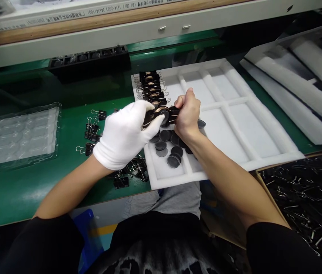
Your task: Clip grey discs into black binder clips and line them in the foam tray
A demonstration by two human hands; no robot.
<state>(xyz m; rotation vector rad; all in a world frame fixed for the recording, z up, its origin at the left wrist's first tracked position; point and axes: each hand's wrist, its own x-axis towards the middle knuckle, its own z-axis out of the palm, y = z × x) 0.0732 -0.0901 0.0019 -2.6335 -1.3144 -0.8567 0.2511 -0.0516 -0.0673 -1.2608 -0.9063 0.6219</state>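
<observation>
My left hand (129,131), in a white glove, grips a round black disc (165,117) and a black binder clip at the tray's left part. My bare right hand (187,114) has its fingers wrapped round a black binder clip (173,114) at the disc's right side. Beyond my hands a row of clipped discs (150,88) lies along the left edge of the white foam tray (275,160). Loose dark discs (175,156) lie in the tray below my hands. Several loose binder clips (92,131) lie on the green table left of the tray.
A clear plastic blister tray (21,135) lies on the green table (72,182) at the left. A black divided box (89,61) stands at the back. More white foam trays (297,76) are stacked at the right. A carton of binder clips (306,198) stands at the lower right.
</observation>
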